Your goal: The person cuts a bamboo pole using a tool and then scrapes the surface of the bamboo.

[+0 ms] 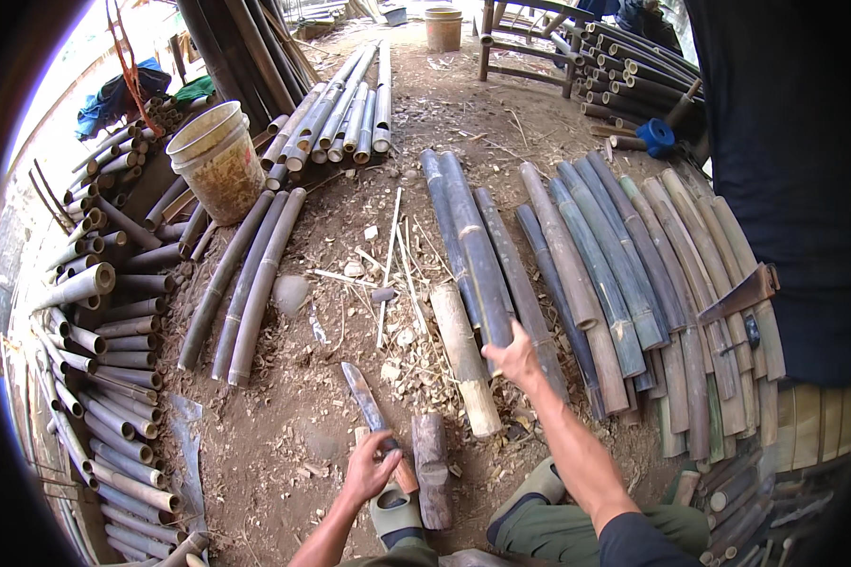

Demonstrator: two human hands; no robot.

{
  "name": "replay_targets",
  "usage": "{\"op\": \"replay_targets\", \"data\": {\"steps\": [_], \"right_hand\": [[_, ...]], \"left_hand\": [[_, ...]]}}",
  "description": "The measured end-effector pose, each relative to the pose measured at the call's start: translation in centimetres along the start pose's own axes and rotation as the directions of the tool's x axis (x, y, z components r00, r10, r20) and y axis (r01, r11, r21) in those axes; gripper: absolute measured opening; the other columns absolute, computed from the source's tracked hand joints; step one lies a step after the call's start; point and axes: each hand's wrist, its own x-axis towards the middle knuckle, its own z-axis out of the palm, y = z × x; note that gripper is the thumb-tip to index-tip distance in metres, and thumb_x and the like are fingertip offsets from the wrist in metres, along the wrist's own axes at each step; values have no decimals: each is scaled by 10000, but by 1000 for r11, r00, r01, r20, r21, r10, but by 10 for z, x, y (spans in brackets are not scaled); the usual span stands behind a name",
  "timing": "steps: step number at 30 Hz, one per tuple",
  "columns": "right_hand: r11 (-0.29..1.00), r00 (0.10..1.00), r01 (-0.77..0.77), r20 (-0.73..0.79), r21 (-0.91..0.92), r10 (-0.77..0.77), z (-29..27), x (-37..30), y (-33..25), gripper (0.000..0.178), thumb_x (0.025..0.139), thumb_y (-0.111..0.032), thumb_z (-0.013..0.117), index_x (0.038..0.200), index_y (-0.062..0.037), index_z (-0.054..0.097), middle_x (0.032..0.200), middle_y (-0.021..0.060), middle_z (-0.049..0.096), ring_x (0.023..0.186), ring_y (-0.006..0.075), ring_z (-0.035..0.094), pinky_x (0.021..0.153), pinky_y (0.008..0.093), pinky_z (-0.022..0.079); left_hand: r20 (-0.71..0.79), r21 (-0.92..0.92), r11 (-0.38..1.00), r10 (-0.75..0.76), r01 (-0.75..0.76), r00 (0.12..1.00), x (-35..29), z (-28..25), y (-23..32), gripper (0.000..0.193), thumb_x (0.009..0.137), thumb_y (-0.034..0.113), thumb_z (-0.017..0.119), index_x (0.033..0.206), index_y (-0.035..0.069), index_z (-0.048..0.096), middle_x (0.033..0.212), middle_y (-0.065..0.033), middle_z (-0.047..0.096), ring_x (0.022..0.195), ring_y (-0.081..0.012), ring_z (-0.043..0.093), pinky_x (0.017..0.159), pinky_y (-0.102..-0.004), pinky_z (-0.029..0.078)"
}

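Note:
My right hand (513, 355) grips the near end of a long dark split bamboo piece (470, 236), which slants away from me over other bamboo. Beside it lies a paler, stripped bamboo length (465, 364). My left hand (370, 469) is low over a machete (364, 395) lying on the dirt, its thumb and fingers apart near where blade meets wooden handle. Whether the fingertips touch the machete is hard to tell. Right of the handle a short, notched wood block (432, 472) lies between my shoes.
Rows of split bamboo (624, 255) spread to the right, with a second blade (742, 291) on top. Three bamboo poles (255, 283) lie left, near a dirty bucket (218, 161). Stacked bamboo (128, 378) lines the left edge. Chips and thin strips (388, 269) litter the ground.

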Motion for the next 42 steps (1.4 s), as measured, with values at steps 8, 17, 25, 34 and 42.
{"op": "replay_targets", "data": {"steps": [8,17,25,34,42], "right_hand": [[912,984,29,-147,-409,-97,-6,121,51,935,701,-256,780,1449,118,362,1256,264,566,1150,343,589,1013,371,475],[797,976,-60,-204,-601,-80,18,112,63,837,841,-227,670,1524,34,263,1333,253,540,1226,336,514,1037,496,414],[893,984,157,9,422,-177,-79,110,20,678,878,-357,614,1418,26,470,1271,223,616,1104,250,628,901,358,522],[877,892,354,-163,-325,-421,-73,137,59,795,829,-279,693,1471,73,381,1404,318,510,1324,400,505,1107,398,395],[739,873,312,-126,-597,-471,-15,144,87,819,822,-231,730,1487,53,347,1279,310,555,1179,450,532,1048,502,405]], "left_hand": [[-7,14,966,-260,260,966,-69,14,-80,347,881,160,737,1178,1,656,1128,-178,645,978,-269,697,825,-368,590],[28,-82,925,-370,371,929,-72,23,-78,349,896,128,720,1203,-22,646,1104,-167,692,1005,-251,704,858,-362,575],[39,-234,872,-433,429,901,-75,10,-63,376,925,134,681,1254,-37,619,1115,-158,717,1044,-224,692,914,-356,553],[28,-189,914,-360,358,933,-93,11,-60,349,946,131,663,1249,-37,624,1138,-183,693,1059,-258,662,945,-371,518],[85,-110,875,-465,472,881,-91,13,-68,355,928,250,681,1193,15,672,1123,-149,719,1047,-264,697,920,-365,539]]}}
